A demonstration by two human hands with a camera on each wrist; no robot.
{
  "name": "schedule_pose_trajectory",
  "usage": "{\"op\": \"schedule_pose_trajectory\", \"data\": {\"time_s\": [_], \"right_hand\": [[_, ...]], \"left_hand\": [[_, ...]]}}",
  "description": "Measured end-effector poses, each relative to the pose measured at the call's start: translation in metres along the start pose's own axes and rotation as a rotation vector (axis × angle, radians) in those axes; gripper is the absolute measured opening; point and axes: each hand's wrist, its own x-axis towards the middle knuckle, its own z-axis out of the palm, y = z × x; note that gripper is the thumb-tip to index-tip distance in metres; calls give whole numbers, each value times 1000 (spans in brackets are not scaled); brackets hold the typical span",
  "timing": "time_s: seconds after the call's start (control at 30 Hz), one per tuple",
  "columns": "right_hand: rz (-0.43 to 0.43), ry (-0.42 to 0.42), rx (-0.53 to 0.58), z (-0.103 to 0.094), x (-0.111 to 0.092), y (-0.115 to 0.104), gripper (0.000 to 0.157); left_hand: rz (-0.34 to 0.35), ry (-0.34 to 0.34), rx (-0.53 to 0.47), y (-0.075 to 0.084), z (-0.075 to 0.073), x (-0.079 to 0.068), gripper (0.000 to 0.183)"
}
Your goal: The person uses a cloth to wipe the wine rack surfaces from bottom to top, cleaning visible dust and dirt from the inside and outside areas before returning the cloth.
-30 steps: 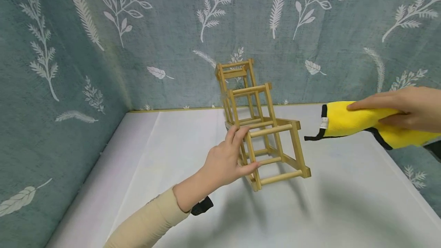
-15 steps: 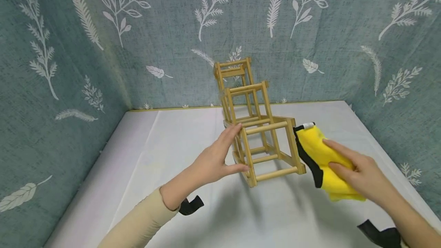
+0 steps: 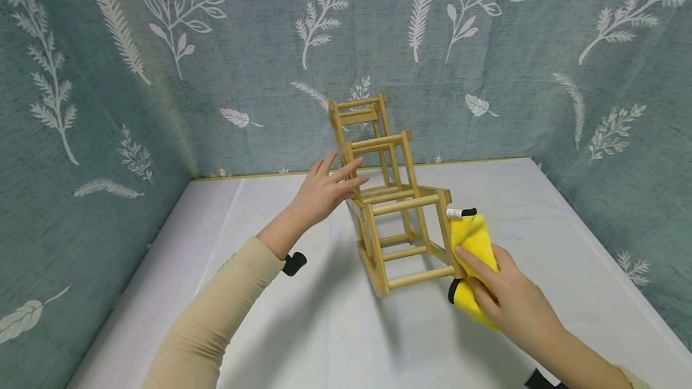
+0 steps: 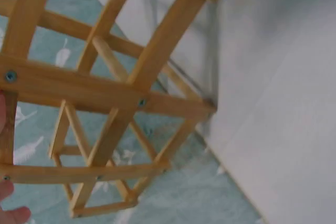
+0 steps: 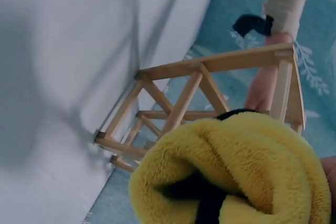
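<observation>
A tiered wooden rack (image 3: 421, 277), made of slats and round rods, stands on the white surface in the head view. My left hand (image 3: 320, 194) is at its left side by the middle tier, fingers spread and extended over the frame; contact is hard to tell. Slats of the rack (image 4: 79, 88) fill much of the left wrist view, fingertips at the left edge. My right hand (image 3: 513, 299) grips a folded yellow cloth (image 3: 469, 236) with black edging against the rack's front right upright. The bunched cloth (image 5: 252, 156) hides part of the rack in the right wrist view.
The white tabletop (image 3: 303, 329) extends around the rack and carries its shadows. Behind and at both sides hangs blue-green leaf-patterned fabric (image 3: 259, 89), close to the rack's far end. A black strap (image 3: 294, 263) shows by the left wrist.
The right hand has brought the yellow cloth from the far right to the rack's front right upright. My left hand has moved from the front left upright farther back along the rack.
</observation>
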Motion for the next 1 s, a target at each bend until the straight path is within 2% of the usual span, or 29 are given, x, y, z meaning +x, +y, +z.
{"op": "schedule_pose_trajectory", "data": {"time_s": [0.17, 0.33, 0.37, 0.57, 0.6, 0.67, 0.83, 1.0], "right_hand": [[-29, -4, -65, 3, -5, -7, 57], [-31, -13, -98, 4, -5, -8, 55], [-33, -14, -103, 3, -4, -6, 47], [17, -66, -76, -6, 6, 24, 39], [24, -75, -68, -7, 10, 32, 47], [20, -97, -53, -7, 19, 50, 48], [-4, -121, 44, 2, 47, 93, 46], [32, -126, 146, 11, 74, 111, 37]], "left_hand": [[78, 4, 76, -4, 0, 5, 33], [147, 122, 67, -9, 6, 6, 28], [159, 149, 60, -9, 7, 6, 28], [220, 262, 34, -5, 10, 3, 30], [226, 275, 36, -4, 10, 1, 29], [238, 303, 39, -1, 10, -1, 26], [217, 355, 110, 12, 8, -5, 16], [109, 370, 181, 26, 9, -6, 11]]}}
